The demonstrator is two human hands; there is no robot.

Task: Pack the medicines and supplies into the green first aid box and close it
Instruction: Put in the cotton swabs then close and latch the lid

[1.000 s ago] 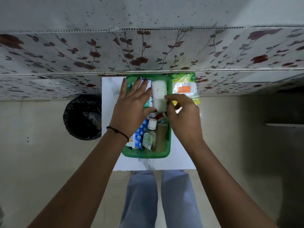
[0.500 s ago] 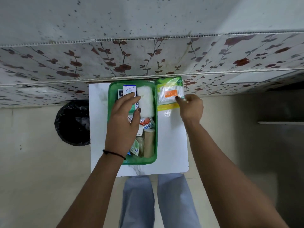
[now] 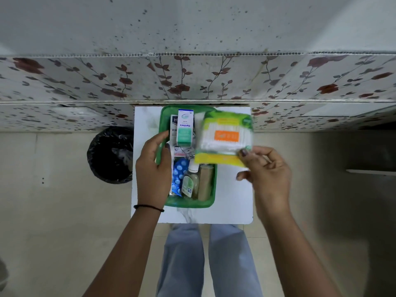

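The green first aid box [image 3: 188, 203] stands open on a small white table [image 3: 232, 200]. Inside lie a teal and white Optibex carton [image 3: 184, 130], a white carton [image 3: 174, 127], a blue blister strip [image 3: 178, 179], a small clear bottle [image 3: 190, 181] and a tan bandage roll [image 3: 205, 182]. My left hand [image 3: 153, 174] grips the box's left rim. My right hand [image 3: 266, 174] pinches the near edge of a green and yellow packet of cotton buds [image 3: 225, 139], held in the air over the box's far right part. The packet is slightly blurred.
A black-lined waste bin [image 3: 110, 155] stands on the floor left of the table. A floral-patterned wall panel [image 3: 192, 82] runs right behind the table's far edge. My legs in light jeans [image 3: 205, 258] are below the near edge.
My right hand has lifted the cotton bud packet off the table and carried it left over the box. My left hand slid from the items inside to the box's left rim.
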